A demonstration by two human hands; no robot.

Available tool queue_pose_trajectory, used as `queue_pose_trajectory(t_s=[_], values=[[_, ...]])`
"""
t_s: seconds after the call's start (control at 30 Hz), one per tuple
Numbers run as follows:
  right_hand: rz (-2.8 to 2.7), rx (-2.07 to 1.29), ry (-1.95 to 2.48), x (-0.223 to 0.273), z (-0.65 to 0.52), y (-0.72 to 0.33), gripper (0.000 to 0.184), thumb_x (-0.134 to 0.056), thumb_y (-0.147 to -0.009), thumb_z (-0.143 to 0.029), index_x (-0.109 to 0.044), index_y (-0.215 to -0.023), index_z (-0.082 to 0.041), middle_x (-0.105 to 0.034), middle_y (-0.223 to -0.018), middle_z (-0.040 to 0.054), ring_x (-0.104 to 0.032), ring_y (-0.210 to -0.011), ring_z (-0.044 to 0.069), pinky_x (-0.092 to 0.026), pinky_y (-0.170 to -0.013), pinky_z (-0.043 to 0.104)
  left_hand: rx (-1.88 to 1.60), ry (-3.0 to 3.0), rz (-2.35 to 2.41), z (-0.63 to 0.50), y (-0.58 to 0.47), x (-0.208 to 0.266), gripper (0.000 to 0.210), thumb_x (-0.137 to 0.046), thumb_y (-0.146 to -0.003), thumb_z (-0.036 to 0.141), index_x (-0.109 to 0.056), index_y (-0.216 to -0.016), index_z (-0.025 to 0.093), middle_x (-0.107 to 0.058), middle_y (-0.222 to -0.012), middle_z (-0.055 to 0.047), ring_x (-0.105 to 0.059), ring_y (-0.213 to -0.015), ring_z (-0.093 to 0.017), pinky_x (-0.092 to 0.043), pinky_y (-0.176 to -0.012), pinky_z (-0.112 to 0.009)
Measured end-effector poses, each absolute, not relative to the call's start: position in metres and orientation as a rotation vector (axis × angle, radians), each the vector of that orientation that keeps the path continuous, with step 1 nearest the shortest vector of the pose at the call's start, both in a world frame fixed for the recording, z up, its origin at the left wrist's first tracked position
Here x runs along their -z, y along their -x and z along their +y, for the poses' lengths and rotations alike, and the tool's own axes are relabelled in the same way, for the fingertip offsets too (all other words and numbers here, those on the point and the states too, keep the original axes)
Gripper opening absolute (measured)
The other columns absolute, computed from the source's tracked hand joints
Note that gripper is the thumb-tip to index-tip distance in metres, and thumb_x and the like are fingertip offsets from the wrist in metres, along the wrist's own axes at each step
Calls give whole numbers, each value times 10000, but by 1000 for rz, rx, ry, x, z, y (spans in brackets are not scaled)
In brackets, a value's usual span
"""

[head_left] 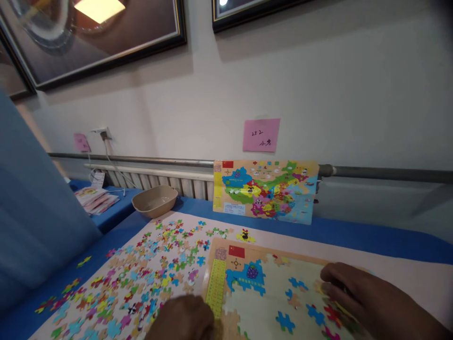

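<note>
The right hand (348, 288) lies on the right part of the puzzle board (269, 293). Its fingers (331, 278) are bent down and press on a small piece at the board's upper right area, but the piece is mostly covered and blurred, so I cannot tell if the fingers grip it or only touch it. The left hand (184, 318) is at the bottom edge of the picture, at the lower left corner of the board, next to the yellow strip (215, 287) on the board's left side. Only the back of this hand shows, so I cannot tell if its fingers are open or closed.

The board is a shallow frame and it is only partly filled. In it sit a red flag piece (236, 251), a blue region with a purple fruit picture (249, 275) and some single blue pieces (285, 322). Most of the inside is bare and pale.

Left of the board, many loose puzzle pieces (141, 278) in many colours are spread on the pale mat (406, 278), and a few lie on the blue table cover (354, 236). Behind them stands a beige bowl (155, 200); its inside looks empty. A colourful map sheet (265, 191) leans against the wall under a pink note (261, 135).
</note>
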State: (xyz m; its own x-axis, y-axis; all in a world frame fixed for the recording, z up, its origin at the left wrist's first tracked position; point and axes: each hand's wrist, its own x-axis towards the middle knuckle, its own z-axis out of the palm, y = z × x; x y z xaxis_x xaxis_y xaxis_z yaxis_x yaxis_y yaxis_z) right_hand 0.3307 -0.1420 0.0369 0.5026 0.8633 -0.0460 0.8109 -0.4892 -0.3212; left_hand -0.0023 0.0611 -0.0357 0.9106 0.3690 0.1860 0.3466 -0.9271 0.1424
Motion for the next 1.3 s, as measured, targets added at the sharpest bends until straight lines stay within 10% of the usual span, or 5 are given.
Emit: queue_pose_trajectory(t_s=[0.37,1.3], values=[[-1405,-234,2526,-50,-143,-321,289,-366,-945,-424,-531,-783,-250,-691,-877,115,-655,-829,324,-427,-720,431,-135,-2678,1379,230,-118,-25,283,-632,-1016,437,-711,-1051,167,-747,-1092,-61,-708,-1026,-217,-569,-947,-441],[-1474,-125,2378,-59,-145,-305,177,-463,-964,-197,-537,-803,-212,-659,-861,58,-580,-824,254,-350,-733,367,-476,-2335,1020,218,-110,-18,159,-650,-868,336,-606,-791,204,-597,-758,13,-573,-783,-179,-455,-761,-316]])
